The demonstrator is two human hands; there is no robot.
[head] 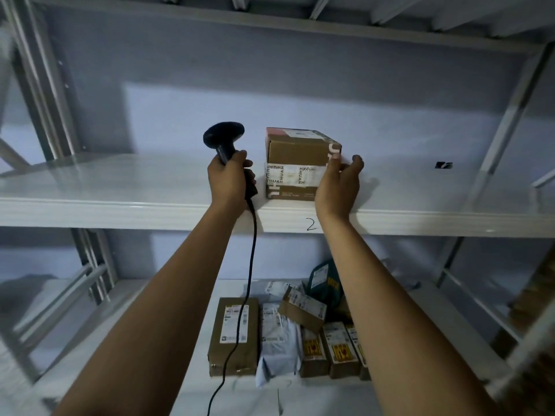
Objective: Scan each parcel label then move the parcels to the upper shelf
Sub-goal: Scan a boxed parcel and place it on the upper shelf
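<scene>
A brown cardboard parcel with printed tape and a red top edge stands on the upper shelf, near its front edge. My right hand is at the parcel's right corner, thumb and fingers touching that corner. My left hand grips the handle of a black corded barcode scanner, head up, just left of the parcel. Its cable hangs down past the lower shelf. Several more parcels, brown boxes, grey bags and a teal bag, lie on the lower shelf.
The white metal rack has grey uprights at left and right. A handwritten "2" marks the upper shelf's front edge. A small dark sticker lies on the upper shelf at right. Another shelf sits overhead.
</scene>
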